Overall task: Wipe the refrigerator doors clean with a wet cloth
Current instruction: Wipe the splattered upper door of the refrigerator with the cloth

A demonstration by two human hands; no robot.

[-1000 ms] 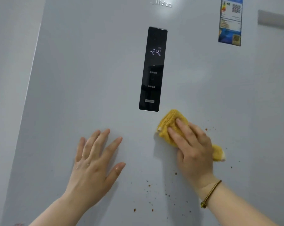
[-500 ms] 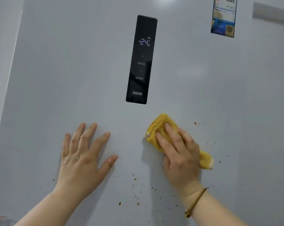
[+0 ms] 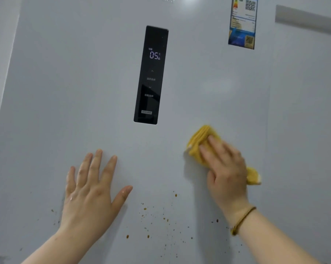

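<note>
Cloth (image 3: 198,139) pressed against the refrigerator door (image 3: 84,92)
Right hand (image 3: 226,170) lays straight fingers (image 3: 215,147) over it; left hand (image 3: 88,189) rests flat, fingers spread, well apart, above brown specks (image 3: 147,236).

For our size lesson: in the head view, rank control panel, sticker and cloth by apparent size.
1. control panel
2. sticker and cloth: unranked; frame crops the sticker, right hand hides part of the cloth.

My right hand (image 3: 225,168) is smeared with blur and covers most of the yellow cloth (image 3: 198,138). The energy label (image 3: 241,25) runs off the top edge, and its print is too small for me to read. The bottom edge cuts both forearms (image 3: 52,248).
</note>
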